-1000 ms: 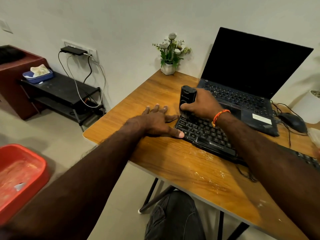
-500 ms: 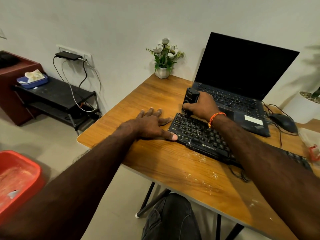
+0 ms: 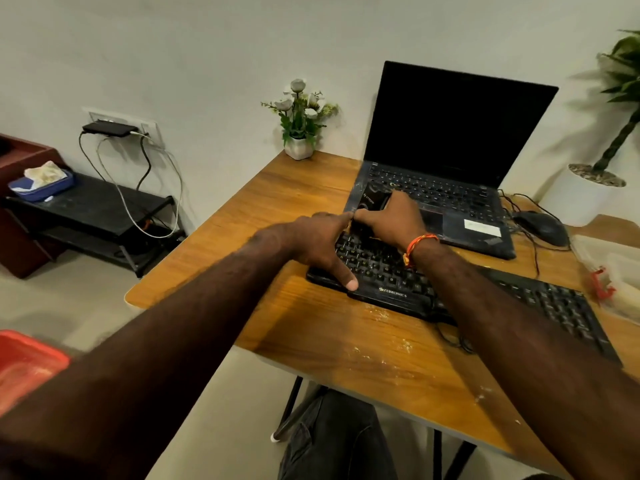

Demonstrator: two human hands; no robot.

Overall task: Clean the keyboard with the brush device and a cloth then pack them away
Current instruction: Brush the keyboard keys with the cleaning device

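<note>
Right hand (image 3: pixel 389 220), its grip wrapped round the black handheld brush device (image 3: pixel 372 202), held upright at the far left corner of the black corded keyboard (image 3: pixel 398 282). Left hand (image 3: pixel 318 240) flat, fingers straight, pressing keyboard's left end. Keyboard's long axis runs left-right along the wooden desk (image 3: pixel 363 344); bare desk near front edge.

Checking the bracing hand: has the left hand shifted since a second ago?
Yes. The left hand has moved from the table beside the keyboard onto the keyboard's left end, thumb on its front edge.
</note>
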